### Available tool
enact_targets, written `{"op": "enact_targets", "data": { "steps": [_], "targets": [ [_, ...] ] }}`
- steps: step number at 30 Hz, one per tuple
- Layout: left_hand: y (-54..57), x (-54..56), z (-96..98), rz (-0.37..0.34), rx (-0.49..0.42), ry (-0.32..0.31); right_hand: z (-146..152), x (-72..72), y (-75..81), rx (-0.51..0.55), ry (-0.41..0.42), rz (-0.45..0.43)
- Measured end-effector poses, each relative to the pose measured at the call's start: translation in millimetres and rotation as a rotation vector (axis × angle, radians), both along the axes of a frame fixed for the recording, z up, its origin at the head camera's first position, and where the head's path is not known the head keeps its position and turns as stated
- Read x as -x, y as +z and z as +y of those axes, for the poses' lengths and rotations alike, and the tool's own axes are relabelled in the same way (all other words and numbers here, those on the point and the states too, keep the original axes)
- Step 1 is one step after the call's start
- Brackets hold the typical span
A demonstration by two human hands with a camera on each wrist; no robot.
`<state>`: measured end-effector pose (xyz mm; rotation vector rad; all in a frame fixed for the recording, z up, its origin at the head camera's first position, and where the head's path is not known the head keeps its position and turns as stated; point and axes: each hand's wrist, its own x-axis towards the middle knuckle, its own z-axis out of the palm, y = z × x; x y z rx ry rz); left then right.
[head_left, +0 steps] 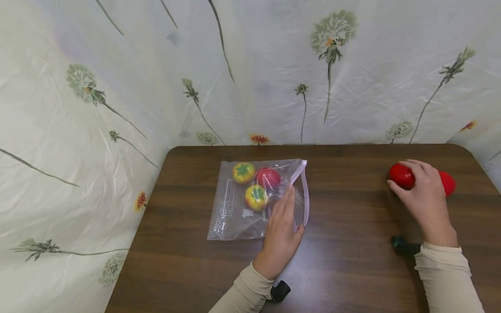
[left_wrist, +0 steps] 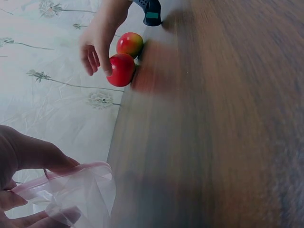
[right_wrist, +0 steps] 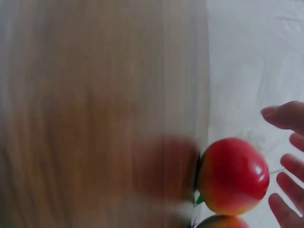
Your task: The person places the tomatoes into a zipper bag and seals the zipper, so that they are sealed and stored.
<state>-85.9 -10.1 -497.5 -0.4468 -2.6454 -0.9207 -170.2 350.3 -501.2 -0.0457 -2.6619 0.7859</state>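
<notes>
A clear zip bag (head_left: 231, 226) with a pink-lilac zip edge lies on the table, holding three tomatoes: two yellow-green ones (head_left: 243, 173) with star-shaped green tops and a red one (head_left: 268, 178). My left hand (head_left: 279, 232) is at the bag's mouth. In the left wrist view, its thumb lies along the zip edge (left_wrist: 90, 166) and the fingers are below, one seen through the film. Over two red tomatoes at the right reaches my right hand (head_left: 424, 195), fingers spread. The right wrist view has a gap between those fingers and the nearer tomato (right_wrist: 232, 175); the other (left_wrist: 129, 44) sits beside it.
The brown wooden table (head_left: 344, 269) has rounded far corners. Behind and to the left hangs a pale curtain (head_left: 266, 95) printed with dandelions. Each wrist wears a dark strap-on device, one by the left sleeve (head_left: 246, 287) and one by the right sleeve (head_left: 446, 269).
</notes>
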Motion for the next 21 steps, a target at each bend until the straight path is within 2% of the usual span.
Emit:
{"op": "enact_targets", "data": {
  "steps": [10,21],
  "targets": [
    [-1.0,-0.2,-0.6,-0.018,-0.016,-0.01,9.3,0.1,0.3,-0.013,-0.063,-0.056],
    [-0.9,0.4,-0.4,-0.013,-0.019,-0.008,13.7,1.8,-2.6,-0.022,-0.058,-0.117]
  ]
}}
